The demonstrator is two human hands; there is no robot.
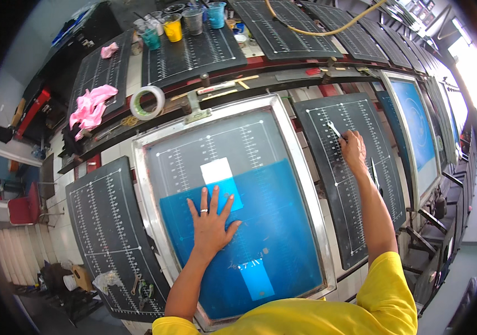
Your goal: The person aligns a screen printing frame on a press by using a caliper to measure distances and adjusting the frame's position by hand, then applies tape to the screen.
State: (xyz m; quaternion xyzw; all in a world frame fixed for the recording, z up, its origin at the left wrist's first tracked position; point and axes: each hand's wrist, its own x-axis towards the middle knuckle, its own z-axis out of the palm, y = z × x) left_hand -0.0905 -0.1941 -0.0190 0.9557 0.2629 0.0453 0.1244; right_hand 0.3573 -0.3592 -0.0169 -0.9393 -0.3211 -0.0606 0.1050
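Near edge of the metal-framed printing screen with blue mesh [297,151] hidden behind the yellow shirt [327,315]. Right hand [353,149] grips a small white object [334,129], too small to identify. Left hand [211,223] covers part of the light rectangular patch [223,181]. Small tools [140,289] on the lower-left black ruled board [96,223] indistinct.

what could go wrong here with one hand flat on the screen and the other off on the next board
The left hand presses flat on the blue mesh of the framed screen; leaning harder may smudge or shift it. The right hand holds a small white piece far out on the ruled black board, so attention is split and it may slip.
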